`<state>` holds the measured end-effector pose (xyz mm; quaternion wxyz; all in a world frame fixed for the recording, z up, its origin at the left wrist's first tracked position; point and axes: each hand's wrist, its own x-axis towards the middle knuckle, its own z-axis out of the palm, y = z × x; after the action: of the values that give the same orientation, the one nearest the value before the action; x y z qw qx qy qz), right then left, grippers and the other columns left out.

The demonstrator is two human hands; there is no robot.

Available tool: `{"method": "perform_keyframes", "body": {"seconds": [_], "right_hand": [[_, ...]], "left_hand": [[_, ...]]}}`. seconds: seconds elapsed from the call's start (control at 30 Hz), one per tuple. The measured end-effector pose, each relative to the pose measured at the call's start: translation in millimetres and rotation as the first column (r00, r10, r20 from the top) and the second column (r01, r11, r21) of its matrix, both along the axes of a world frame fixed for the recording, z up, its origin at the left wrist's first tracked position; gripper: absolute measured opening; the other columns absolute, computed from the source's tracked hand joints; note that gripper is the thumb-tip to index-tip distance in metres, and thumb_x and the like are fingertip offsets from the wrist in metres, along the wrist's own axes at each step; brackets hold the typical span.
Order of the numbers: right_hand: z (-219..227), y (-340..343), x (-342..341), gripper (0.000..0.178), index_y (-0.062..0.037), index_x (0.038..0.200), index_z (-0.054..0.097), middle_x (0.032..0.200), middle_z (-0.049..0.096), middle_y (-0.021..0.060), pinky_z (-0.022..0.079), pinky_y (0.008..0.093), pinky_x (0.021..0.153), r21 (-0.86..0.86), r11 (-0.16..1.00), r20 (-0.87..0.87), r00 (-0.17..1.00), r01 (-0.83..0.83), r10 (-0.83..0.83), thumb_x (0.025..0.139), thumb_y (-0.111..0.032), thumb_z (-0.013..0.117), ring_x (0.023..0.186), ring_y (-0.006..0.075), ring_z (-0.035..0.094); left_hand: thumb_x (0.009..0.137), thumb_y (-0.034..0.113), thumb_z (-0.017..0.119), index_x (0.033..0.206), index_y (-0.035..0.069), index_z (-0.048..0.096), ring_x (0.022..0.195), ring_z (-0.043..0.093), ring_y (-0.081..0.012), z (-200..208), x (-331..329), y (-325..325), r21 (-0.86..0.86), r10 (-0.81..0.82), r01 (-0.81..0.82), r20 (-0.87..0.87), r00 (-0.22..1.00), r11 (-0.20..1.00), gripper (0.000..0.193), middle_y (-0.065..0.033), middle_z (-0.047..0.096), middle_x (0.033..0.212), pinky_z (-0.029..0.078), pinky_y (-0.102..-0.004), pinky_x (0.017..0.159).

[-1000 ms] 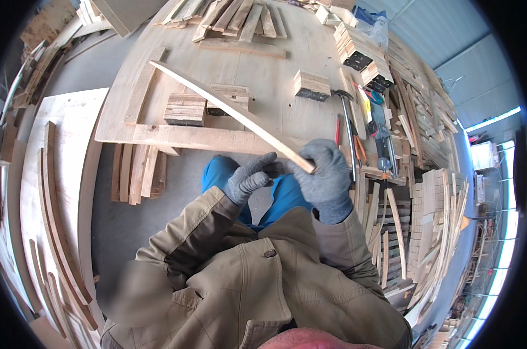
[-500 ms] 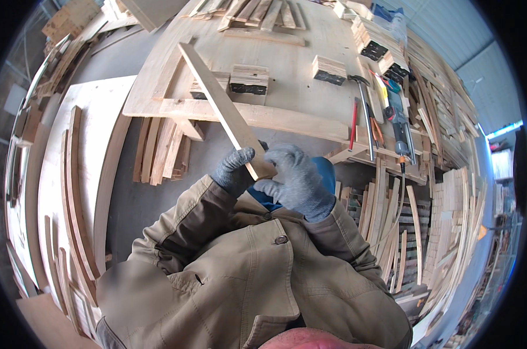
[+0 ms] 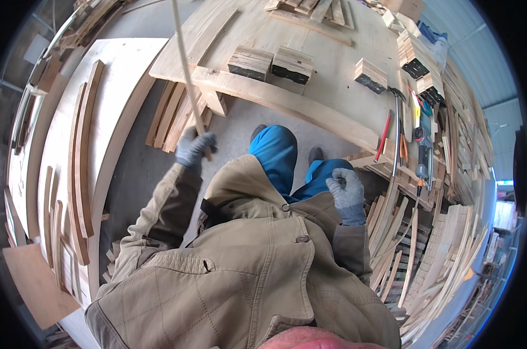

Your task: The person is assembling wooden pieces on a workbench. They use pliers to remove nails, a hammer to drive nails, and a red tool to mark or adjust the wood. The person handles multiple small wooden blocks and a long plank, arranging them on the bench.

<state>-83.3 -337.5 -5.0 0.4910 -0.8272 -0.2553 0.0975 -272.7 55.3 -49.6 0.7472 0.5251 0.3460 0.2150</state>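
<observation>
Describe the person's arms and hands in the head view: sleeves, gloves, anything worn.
Both arms are in loose khaki-tan jacket sleeves, creased at the elbows, from the same jacket that has stitched seams and round buttons down the front. The left hand and the right hand each wear a grey knit work glove with a ribbed cuff. No markings are legible.

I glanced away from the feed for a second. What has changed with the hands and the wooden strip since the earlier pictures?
The right hand has let go of the thin wooden strip and dropped beside the jacket, empty. The left hand alone grips it now and has swung it out to the left, pointing away. The blocks on the workbench stayed put.
</observation>
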Motion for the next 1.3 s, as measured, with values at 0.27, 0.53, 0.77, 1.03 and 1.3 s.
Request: {"method": "perform_keyframes", "body": {"seconds": [0.27,0.53,0.77,1.03,1.3], "right_hand": [[-24.2,-9.4,4.5,0.021,-0.0015,0.106,0.067,0.092,0.065,0.0030,0.051,0.0288,0.074,-0.101,0.995,-0.079,0.997,0.018,-0.026,0.089,-0.009,0.078,0.079,0.0109,0.057],[-28.7,3.5,2.6,0.021,-0.0015,0.106,0.067,0.090,0.066,0.0051,0.052,0.0300,0.075,-0.216,0.976,-0.130,0.992,-0.038,0.010,0.090,-0.011,0.078,0.080,0.0130,0.060],[-28.1,10.3,3.6,0.023,-0.0009,0.108,0.067,0.093,0.068,0.0066,0.053,0.0316,0.077,-0.253,0.965,-0.077,0.996,-0.068,0.050,0.090,-0.011,0.077,0.082,0.0154,0.061],[-33.1,14.6,4.5,0.022,-0.0006,0.107,0.067,0.094,0.069,0.0083,0.053,0.0322,0.078,-0.246,0.967,-0.130,0.991,-0.062,0.031,0.090,-0.012,0.077,0.084,0.0168,0.064],[-31.3,14.4,0.3,0.020,-0.0008,0.104,0.067,0.093,0.069,0.0095,0.054,0.0329,0.078,-0.291,0.956,-0.072,0.997,-0.046,0.026,0.090,-0.011,0.077,0.084,0.0184,0.065]], "left_hand": [[0.077,0.020,0.086,0.115,-0.003,0.066,0.067,0.065,-0.0162,-50.3,-86.6,110.3,0.290,0.551,-0.483,-0.236,0.801,0.826,0.049,-0.0085,0.069,0.087,0.056,-0.0313,0.059],[0.063,0.032,0.097,0.102,-0.006,0.070,0.074,0.068,-0.0238,-172.2,-196.1,110.1,0.549,0.623,-0.307,-0.601,0.501,0.777,0.061,-0.0119,0.072,0.084,0.055,-0.0376,0.071],[0.059,0.038,0.098,0.111,-0.006,0.068,0.091,0.071,-0.0290,-214.5,-220.2,79.7,0.373,0.388,-0.125,-0.814,0.431,0.920,0.075,-0.0181,0.074,0.099,0.056,-0.0408,0.081],[0.061,0.040,0.098,0.132,0.000,0.060,0.120,0.063,-0.0350,-173.9,-154.5,165.5,0.656,0.473,0.188,-0.685,0.554,0.731,0.090,-0.0210,0.062,0.132,0.053,-0.0412,0.101],[0.072,0.027,0.094,0.138,0.000,0.057,0.129,0.058,-0.0310,-186.6,-103.9,245.5,0.783,0.617,-0.026,-0.469,0.632,0.622,0.081,-0.0198,0.058,0.139,0.048,-0.0377,0.110]]}}
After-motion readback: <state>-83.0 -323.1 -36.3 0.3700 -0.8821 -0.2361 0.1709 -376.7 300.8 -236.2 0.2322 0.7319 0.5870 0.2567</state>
